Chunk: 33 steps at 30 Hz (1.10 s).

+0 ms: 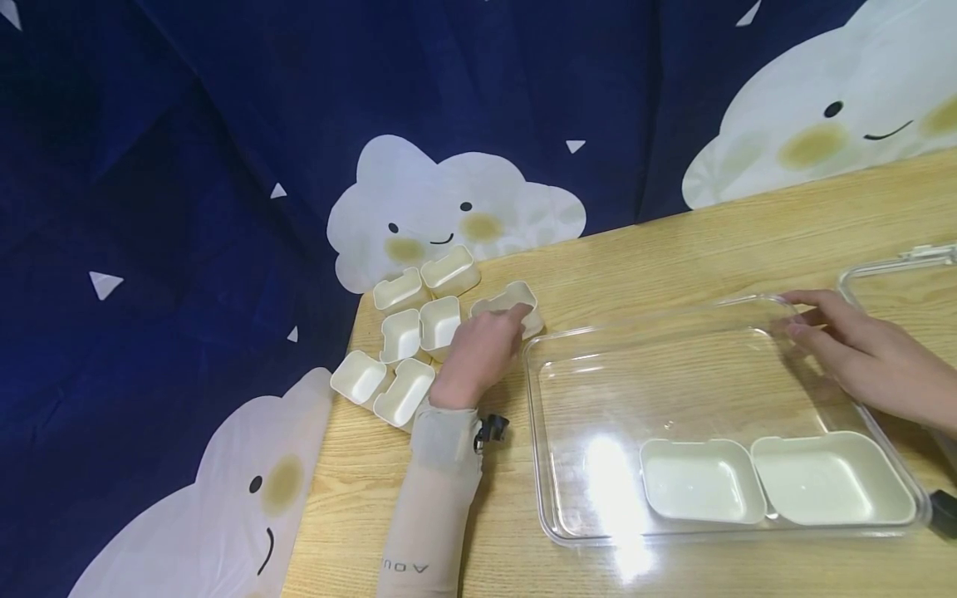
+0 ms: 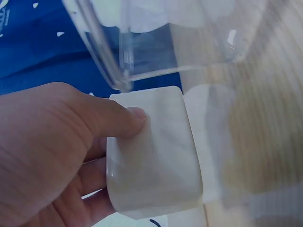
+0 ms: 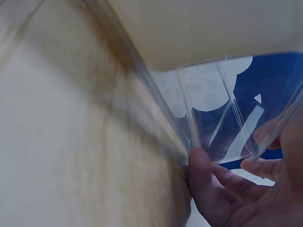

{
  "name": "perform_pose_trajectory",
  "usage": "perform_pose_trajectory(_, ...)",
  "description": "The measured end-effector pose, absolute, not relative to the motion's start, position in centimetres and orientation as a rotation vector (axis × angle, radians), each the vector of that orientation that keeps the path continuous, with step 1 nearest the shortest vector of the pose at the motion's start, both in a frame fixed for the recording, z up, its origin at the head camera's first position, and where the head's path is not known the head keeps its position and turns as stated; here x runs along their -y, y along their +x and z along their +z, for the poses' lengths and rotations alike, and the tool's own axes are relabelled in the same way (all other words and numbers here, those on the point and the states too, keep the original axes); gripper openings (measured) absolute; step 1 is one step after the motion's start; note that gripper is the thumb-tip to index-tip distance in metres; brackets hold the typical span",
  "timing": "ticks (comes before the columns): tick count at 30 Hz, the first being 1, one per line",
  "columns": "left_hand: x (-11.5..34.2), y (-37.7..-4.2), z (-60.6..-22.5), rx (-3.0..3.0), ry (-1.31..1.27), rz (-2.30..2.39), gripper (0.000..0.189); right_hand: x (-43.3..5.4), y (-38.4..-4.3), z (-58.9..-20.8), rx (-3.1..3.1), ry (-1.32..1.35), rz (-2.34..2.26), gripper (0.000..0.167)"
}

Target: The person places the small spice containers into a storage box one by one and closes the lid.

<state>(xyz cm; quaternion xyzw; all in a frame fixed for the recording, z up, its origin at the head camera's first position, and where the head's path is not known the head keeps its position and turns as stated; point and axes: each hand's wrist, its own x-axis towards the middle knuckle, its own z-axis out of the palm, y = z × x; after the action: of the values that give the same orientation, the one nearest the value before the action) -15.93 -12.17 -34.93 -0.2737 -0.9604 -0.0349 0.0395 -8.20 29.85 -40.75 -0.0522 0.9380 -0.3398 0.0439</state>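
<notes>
My left hand [image 1: 482,353] grips a small cream storage bin [image 2: 161,165] by one wall, at the right side of a group of similar bins. In the left wrist view the thumb lies flat on that bin's wall. A large clear plastic box [image 1: 673,390] stands on the table to the right. Its far right corner is held by my right hand [image 1: 860,349], and the right wrist view shows the fingers around the clear corner. Two cream bins sit side by side along the box's near edge, a smaller one [image 1: 703,482] and a wider one [image 1: 830,482].
Several cream bins [image 1: 404,390] stand clustered at the table's left end, close to its edge. A clear piece with a latch [image 1: 927,253] lies right of the box. Behind the wooden table [image 1: 598,282] hangs a dark blue curtain [image 1: 523,75] with cloud prints.
</notes>
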Motion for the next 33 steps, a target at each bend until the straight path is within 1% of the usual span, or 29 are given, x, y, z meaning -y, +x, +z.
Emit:
perform_pose_trajectory(19, 10.6, -13.8, -32.6, 2.821, -0.9, -0.022, 0.026, -30.0, -8.3, -40.9, -2.88, -0.199, -1.058, 0.05)
perform_pose_trajectory(26, 10.5, -13.4, -32.3, 2.767, -0.922, -0.014, 0.021, -30.0, -8.4, -40.9, -2.877, -0.193, -1.057, 0.049)
perform_pose_trajectory(29, 10.4, -13.1, -32.1, 2.75, -0.93, 0.006, 0.021, -30.0, -8.4, -40.8, -2.873, -0.189, -1.055, 0.05)
perform_pose_trajectory(33, 10.2, -12.7, -31.8, 2.693, -0.952, 0.042, 0.027, -29.9, -8.3, -40.9, -2.868, -0.19, -1.06, 0.051)
